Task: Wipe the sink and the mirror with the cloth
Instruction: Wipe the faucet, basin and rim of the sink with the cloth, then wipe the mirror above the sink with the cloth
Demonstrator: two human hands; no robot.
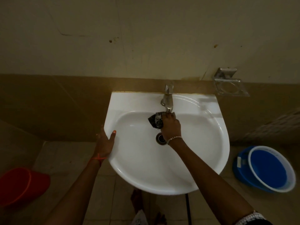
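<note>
The right hand (170,125) holds the bunched dark cloth (155,121) at the sink's (138,161) 12 o'clock, just under the tap (168,101). The left hand (105,143) clasps the rim at 9 o'clock, thumb on top. It seems best to spread the cloth flatter and sweep the back wall down toward the drain (160,139). The left fingers are hidden beneath the rim. Running water is hard to make out, and no mirror is in view.
</note>
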